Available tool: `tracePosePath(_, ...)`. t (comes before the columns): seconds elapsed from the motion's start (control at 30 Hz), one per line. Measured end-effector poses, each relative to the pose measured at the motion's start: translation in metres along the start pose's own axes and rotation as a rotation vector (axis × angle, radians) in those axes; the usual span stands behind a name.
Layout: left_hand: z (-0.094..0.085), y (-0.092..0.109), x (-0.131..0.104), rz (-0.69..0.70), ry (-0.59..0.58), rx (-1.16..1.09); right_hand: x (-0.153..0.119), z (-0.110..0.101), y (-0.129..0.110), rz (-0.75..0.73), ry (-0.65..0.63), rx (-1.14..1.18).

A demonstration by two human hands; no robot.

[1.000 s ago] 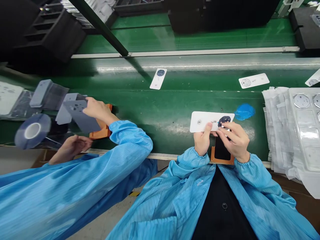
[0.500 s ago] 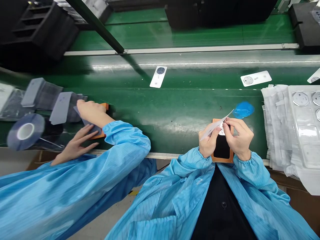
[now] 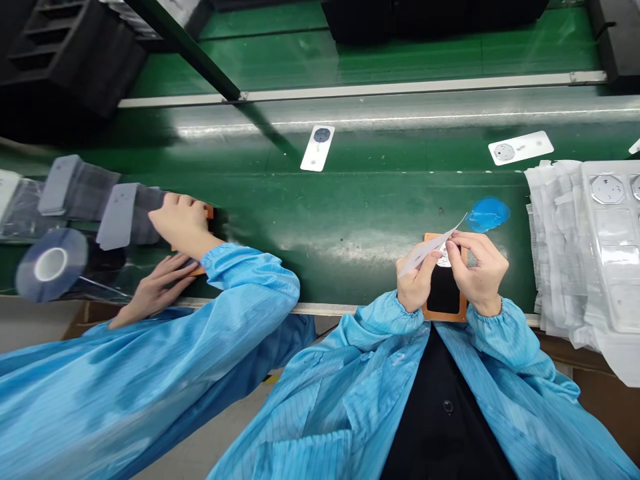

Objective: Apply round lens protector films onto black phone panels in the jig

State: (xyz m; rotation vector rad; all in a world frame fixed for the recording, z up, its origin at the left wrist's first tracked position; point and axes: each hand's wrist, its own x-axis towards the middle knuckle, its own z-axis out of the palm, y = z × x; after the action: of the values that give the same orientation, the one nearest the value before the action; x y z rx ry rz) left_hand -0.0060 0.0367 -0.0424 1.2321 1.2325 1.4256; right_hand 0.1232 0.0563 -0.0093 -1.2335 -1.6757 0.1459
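My left hand (image 3: 416,280) is closed on a thin white card (image 3: 429,252), which it holds tilted above an orange-framed fixture (image 3: 443,317) with a black middle. My right hand (image 3: 479,267) pinches at the card's right side, where a round silvery patterned piece (image 3: 443,257) shows between the hands. Whether that round piece is stuck to the card or apart from it, I cannot tell. The fixture lies at the bench edge, partly covered by both hands. Just beyond my right hand rests a crumpled blue film (image 3: 487,214).
At left a co-worker's hands (image 3: 183,223) work over another orange fixture, near grey card stacks (image 3: 117,217) and a tape roll (image 3: 51,265). White cards (image 3: 317,148) with round pieces lie on the green belt (image 3: 380,200). A clear tray (image 3: 613,230) and white sheets (image 3: 555,247) stand right.
My hands keep almost the same pose around the card, with only slight finger movement. The white cards on the belt shift a little in view. The co-worker's lower hand has moved nearer the upper one.
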Motion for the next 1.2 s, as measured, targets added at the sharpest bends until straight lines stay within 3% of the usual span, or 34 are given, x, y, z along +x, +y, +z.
tracePosePath(0.13, 0.0, -0.001, 0.001, -0.005, 0.0, -0.019, 0.0, 0.001, 0.001, 0.003, 0.001, -0.01)
tracePosePath(0.37, 0.004, 0.013, -0.002, 0.111, -0.102, -0.057, -0.002, 0.009, 0.002, -0.015, 0.03, -0.107)
tracePosePath(0.43, 0.006, 0.011, -0.003, 0.066, -0.132, -0.071, -0.003, 0.012, 0.003, -0.013, 0.02, -0.152)
tracePosePath(0.5, 0.008, 0.005, 0.0, -0.09, -0.116, -0.116, -0.002, 0.014, 0.011, -0.004, -0.013, -0.195)
tracePosePath(0.57, 0.007, -0.001, 0.01, -0.311, -0.019, -0.256, 0.004, 0.013, 0.032, 0.066, -0.035, -0.262)
tracePosePath(0.63, 0.002, -0.006, 0.024, -0.481, 0.101, -0.474, 0.013, 0.01, 0.067, 0.257, -0.049, -0.372)
tracePosePath(0.73, -0.011, -0.009, 0.044, -0.525, 0.173, -0.664, 0.029, -0.003, 0.125, 0.555, -0.086, -0.512)
tracePosePath(0.8, -0.021, -0.01, 0.048, -0.466, 0.145, -0.597, 0.034, -0.014, 0.148, 0.617, -0.116, -0.545)
tracePosePath(0.87, -0.03, -0.012, 0.045, -0.344, 0.085, -0.426, 0.033, -0.026, 0.15, 0.581, -0.116, -0.541)
tracePosePath(0.93, -0.037, -0.011, 0.036, -0.16, -0.035, -0.172, 0.026, -0.037, 0.13, 0.5, -0.109, -0.476)
tracePosePath(1.0, -0.042, -0.009, 0.027, 0.095, -0.271, 0.092, 0.017, -0.047, 0.098, 0.354, -0.154, -0.338)
tracePosePath(1.1, -0.046, -0.006, 0.018, 0.467, -0.62, 0.432, 0.001, -0.057, 0.055, 0.045, -0.336, -0.172)
tracePosePath(1.2, -0.045, -0.011, 0.015, 0.642, -0.731, 0.714, -0.02, -0.058, 0.038, -0.178, -0.479, -0.191)
